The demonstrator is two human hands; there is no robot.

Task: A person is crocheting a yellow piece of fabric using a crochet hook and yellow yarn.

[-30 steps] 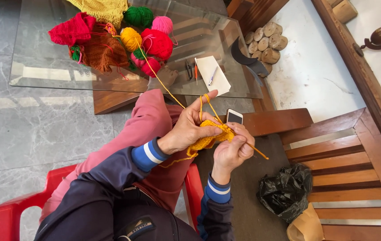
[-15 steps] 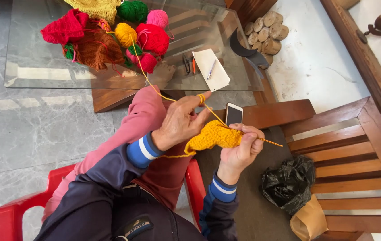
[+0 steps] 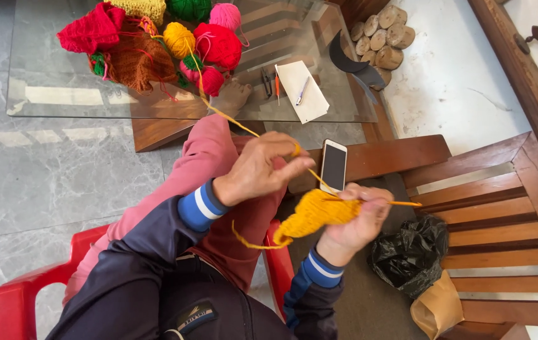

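Note:
My right hand grips a yellow crocheted piece together with a thin orange hook that sticks out to the right. My left hand is raised a little above and to the left, pinching the yellow yarn strand between fingertips. That strand runs up to a yellow yarn ball on the glass table. A loose yarn tail hangs below the piece, over my pink trouser leg.
Red, pink, green and brown yarn balls lie heaped on the table, with a white notepad and pen and small scissors. A phone rests on the wooden bench's arm. On the bench sit a black plastic bag and a brown paper bag. I sit on a red chair.
My left hand has lifted away from the crocheted piece, drawing the strand taut. The right hand with piece and hook has shifted slightly down and right.

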